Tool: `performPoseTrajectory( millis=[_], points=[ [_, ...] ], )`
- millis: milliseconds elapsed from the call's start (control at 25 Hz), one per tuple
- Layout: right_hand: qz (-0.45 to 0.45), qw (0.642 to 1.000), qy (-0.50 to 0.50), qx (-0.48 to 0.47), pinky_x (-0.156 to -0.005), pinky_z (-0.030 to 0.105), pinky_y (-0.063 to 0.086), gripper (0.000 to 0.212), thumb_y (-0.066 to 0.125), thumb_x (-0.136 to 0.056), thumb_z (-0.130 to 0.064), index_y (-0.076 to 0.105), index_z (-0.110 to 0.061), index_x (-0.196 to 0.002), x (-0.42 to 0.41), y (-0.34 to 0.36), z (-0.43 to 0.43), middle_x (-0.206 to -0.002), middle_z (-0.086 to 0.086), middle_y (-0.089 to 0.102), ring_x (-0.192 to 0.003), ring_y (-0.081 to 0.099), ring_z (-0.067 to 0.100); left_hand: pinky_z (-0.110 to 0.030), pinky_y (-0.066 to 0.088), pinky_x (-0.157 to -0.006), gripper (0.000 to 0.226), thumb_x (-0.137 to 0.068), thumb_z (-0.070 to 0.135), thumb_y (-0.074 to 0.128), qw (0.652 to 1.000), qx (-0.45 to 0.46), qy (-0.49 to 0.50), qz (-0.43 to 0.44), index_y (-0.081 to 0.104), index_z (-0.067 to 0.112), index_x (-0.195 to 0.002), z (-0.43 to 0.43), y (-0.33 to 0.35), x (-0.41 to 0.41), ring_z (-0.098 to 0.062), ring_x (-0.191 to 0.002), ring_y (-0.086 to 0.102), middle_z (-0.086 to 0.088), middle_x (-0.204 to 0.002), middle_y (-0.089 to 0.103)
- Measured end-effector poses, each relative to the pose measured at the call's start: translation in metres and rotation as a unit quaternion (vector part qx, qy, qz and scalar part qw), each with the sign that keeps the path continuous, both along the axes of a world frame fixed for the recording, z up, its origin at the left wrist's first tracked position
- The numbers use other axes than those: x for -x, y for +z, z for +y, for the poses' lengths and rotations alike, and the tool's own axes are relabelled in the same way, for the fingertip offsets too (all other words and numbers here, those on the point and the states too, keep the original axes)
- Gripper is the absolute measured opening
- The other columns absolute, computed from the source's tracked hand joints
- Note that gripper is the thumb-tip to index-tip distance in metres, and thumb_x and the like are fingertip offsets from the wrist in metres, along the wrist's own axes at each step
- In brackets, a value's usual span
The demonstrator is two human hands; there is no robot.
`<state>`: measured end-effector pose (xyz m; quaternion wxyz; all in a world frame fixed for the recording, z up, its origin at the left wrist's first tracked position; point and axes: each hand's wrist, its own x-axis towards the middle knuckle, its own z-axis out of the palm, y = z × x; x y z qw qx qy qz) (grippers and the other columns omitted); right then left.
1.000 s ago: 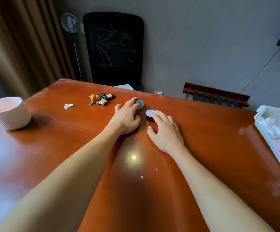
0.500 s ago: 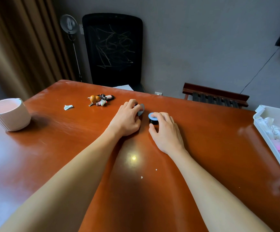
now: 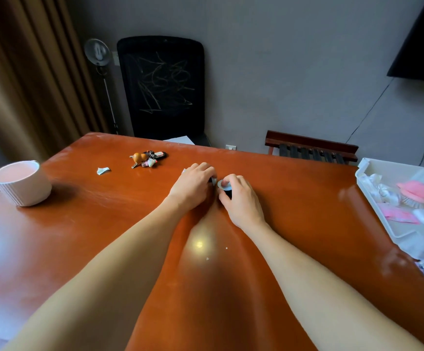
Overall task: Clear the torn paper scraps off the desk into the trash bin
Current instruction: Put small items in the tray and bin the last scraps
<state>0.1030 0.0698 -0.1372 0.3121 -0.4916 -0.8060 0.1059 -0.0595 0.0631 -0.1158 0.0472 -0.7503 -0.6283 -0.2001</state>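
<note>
A small pale torn paper scrap (image 3: 103, 170) lies on the orange-brown desk (image 3: 294, 188), left of centre. The white ribbed bin (image 3: 21, 183) with a pink inside stands at the desk's left edge. My left hand (image 3: 193, 187) rests mid-desk, fingers curled around a small grey disc (image 3: 214, 181) that is mostly hidden. My right hand (image 3: 241, 198) is right beside it, fingertips pinching a small black round piece with a pale blue top (image 3: 224, 184). Both hands are well to the right of the scrap.
A bunch of keys with charms (image 3: 148, 158) lies beyond the scrap. A white tray (image 3: 373, 173) with pink and white items sits at the right edge. Two tiny white specks (image 3: 226, 248) lie between my forearms. A black chair (image 3: 163, 87) stands behind the desk.
Both hands have pulled slightly toward me and closer together, each bringing its round piece along. The scrap, keys and bin have not moved.
</note>
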Motion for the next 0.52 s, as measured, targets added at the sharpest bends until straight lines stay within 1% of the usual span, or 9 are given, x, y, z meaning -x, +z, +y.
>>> performPoseTrajectory(
  millis=[120, 200, 320, 360, 440, 520],
  points=[
    [0.035, 0.998, 0.01, 0.051, -0.078, 0.028, 0.054, 0.016, 0.061, -0.095, -0.035, 0.055, -0.025, -0.107, -0.01, 0.01, -0.003, -0.112, -0.006, 0.056, -0.095, 0.055, 0.012, -0.037, 0.043, -0.083, 0.029, -0.09, 0.002, 0.058, 1.0, -0.014, 0.015, -0.002, 0.06, 0.022, -0.111, -0.011, 0.007, -0.008, -0.024, -0.099, 0.058, 0.001, -0.115, 0.058],
    [0.028, 0.999, 0.01, 0.044, -0.076, 0.03, 0.055, 0.014, 0.063, -0.094, -0.035, 0.056, -0.027, -0.103, -0.023, 0.018, -0.007, -0.109, -0.008, 0.056, -0.094, 0.055, 0.012, -0.036, 0.038, -0.085, 0.025, -0.091, 0.01, 0.063, 1.0, -0.018, 0.02, -0.01, 0.057, 0.024, -0.112, -0.02, 0.014, -0.015, -0.023, -0.1, 0.056, 0.003, -0.114, 0.058],
    [0.006, 1.0, -0.005, 0.015, -0.078, 0.032, 0.056, 0.012, 0.065, -0.092, -0.034, 0.055, -0.031, -0.099, -0.048, 0.032, -0.015, -0.108, -0.01, 0.059, -0.098, 0.053, 0.012, -0.037, 0.032, -0.092, 0.026, -0.089, 0.022, 0.07, 0.999, -0.023, 0.024, 0.022, 0.057, 0.025, -0.111, -0.033, 0.022, -0.03, -0.02, -0.106, 0.047, 0.004, -0.116, 0.058],
    [0.004, 1.0, -0.008, 0.006, -0.078, 0.031, 0.056, 0.013, 0.065, -0.091, -0.033, 0.056, -0.031, -0.099, -0.056, 0.038, -0.018, -0.108, -0.01, 0.059, -0.099, 0.052, 0.012, -0.036, 0.031, -0.093, 0.027, -0.087, 0.024, 0.072, 0.999, -0.025, 0.018, 0.02, 0.058, 0.025, -0.111, -0.038, 0.025, -0.037, -0.02, -0.106, 0.046, 0.003, -0.116, 0.058],
    [0.0, 1.0, -0.005, -0.01, -0.077, 0.027, 0.054, 0.014, 0.066, -0.091, -0.032, 0.057, -0.029, -0.101, -0.074, 0.051, -0.026, -0.108, -0.009, 0.059, -0.099, 0.052, 0.012, -0.034, 0.033, -0.092, 0.028, -0.086, 0.024, 0.074, 1.0, -0.016, -0.005, -0.007, 0.057, 0.023, -0.109, -0.048, 0.029, -0.056, -0.019, -0.103, 0.05, 0.001, -0.113, 0.057],
    [-0.002, 1.0, -0.008, -0.022, -0.076, 0.023, 0.052, 0.016, 0.067, -0.089, -0.031, 0.057, -0.029, -0.102, -0.096, 0.065, -0.034, -0.108, -0.009, 0.058, -0.099, 0.052, 0.012, -0.029, 0.042, -0.082, 0.027, -0.085, 0.021, 0.074, 0.999, -0.012, -0.034, -0.038, 0.056, 0.022, -0.105, -0.057, 0.036, -0.078, -0.017, -0.094, 0.053, 0.0, -0.11, 0.056]
  ],
)
